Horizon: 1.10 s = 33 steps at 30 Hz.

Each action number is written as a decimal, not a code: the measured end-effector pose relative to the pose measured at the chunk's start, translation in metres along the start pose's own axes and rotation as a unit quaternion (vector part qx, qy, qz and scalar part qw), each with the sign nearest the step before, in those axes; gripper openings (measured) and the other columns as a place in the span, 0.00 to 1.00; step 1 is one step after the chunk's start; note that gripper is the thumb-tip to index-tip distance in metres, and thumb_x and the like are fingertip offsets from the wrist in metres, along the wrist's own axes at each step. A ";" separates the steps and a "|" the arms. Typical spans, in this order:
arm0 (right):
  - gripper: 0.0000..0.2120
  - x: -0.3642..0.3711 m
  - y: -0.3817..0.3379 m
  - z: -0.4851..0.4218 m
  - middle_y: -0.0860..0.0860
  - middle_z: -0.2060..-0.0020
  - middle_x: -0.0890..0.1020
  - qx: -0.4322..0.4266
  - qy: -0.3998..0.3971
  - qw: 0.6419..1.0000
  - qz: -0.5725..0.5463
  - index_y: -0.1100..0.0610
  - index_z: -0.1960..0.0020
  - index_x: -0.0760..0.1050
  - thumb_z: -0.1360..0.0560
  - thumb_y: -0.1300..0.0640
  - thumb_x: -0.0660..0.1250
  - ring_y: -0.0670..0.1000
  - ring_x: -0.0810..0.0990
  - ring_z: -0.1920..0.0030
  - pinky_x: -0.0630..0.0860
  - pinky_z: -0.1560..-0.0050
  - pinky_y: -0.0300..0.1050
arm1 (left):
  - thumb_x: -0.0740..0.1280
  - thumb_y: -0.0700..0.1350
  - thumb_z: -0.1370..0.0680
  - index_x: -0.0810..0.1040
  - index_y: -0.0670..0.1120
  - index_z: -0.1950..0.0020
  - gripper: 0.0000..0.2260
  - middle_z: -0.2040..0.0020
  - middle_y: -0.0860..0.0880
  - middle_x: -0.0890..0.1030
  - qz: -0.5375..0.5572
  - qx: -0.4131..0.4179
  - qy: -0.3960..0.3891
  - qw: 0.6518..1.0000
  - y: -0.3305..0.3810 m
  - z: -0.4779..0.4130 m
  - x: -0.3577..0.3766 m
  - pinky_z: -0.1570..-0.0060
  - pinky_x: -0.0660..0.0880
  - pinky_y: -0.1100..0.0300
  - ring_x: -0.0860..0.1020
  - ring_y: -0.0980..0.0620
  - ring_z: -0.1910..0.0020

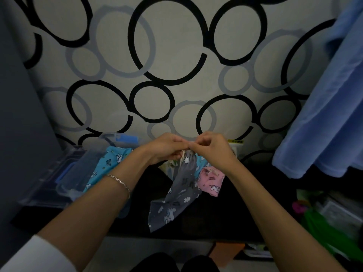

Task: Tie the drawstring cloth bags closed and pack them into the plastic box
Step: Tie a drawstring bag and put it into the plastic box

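A grey drawstring bag [176, 197] printed with unicorns and clouds hangs in the air from its gathered top. My left hand [166, 147] and my right hand [211, 147] meet above it, both pinching its pale drawstring at the neck. Behind it lie a pink unicorn bag [212, 181] and a pale green one [170, 166] on the dark table. A turquoise unicorn bag [107, 165] sits in the clear plastic box [49, 185] at the left. The knot itself is hidden by my fingers.
The box's clear lid with blue clips [121, 139] stands behind it. A blue cloth [326, 107] hangs at the right. Green and pink clutter [322, 216] fills the right side below it. A wall with ring patterns is straight ahead.
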State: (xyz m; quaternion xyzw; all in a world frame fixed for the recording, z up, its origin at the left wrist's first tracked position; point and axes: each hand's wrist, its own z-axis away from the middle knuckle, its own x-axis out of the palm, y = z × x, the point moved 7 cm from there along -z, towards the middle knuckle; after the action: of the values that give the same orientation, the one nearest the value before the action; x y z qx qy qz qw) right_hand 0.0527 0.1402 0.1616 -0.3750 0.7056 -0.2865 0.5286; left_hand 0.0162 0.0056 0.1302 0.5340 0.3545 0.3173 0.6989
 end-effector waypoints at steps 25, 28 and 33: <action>0.19 0.017 0.063 0.017 0.53 0.65 0.82 0.304 -0.103 0.930 -0.178 0.60 0.53 0.80 0.27 0.43 0.70 0.49 0.78 0.65 0.75 0.59 0.43 | 0.58 0.41 0.17 0.73 0.42 0.52 0.06 0.55 0.43 0.82 0.026 0.049 0.036 0.998 0.000 0.003 0.006 0.60 0.80 0.63 0.82 0.53 0.62; 0.20 0.017 0.058 0.013 0.55 0.64 0.81 0.298 -0.108 0.937 -0.147 0.63 0.47 0.80 0.30 0.49 0.75 0.49 0.78 0.67 0.74 0.64 0.40 | 0.60 0.41 0.18 0.73 0.42 0.52 0.06 0.56 0.41 0.83 0.022 0.045 0.028 0.998 0.002 0.002 0.007 0.58 0.81 0.60 0.82 0.50 0.61; 0.09 -0.004 0.049 0.003 0.58 0.70 0.77 0.234 -0.011 0.971 -0.043 0.62 0.63 0.78 0.27 0.58 0.69 0.52 0.74 0.68 0.71 0.62 0.45 | 0.60 0.42 0.18 0.73 0.43 0.52 0.05 0.53 0.42 0.83 -0.005 0.043 -0.004 0.999 0.004 0.008 0.007 0.54 0.80 0.59 0.83 0.49 0.56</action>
State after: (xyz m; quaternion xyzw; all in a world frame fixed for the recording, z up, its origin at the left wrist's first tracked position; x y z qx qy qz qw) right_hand 0.0453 0.1705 0.1231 -0.2746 0.5963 -0.4617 0.5965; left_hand 0.0263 0.0084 0.1344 0.5632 0.3678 0.2958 0.6782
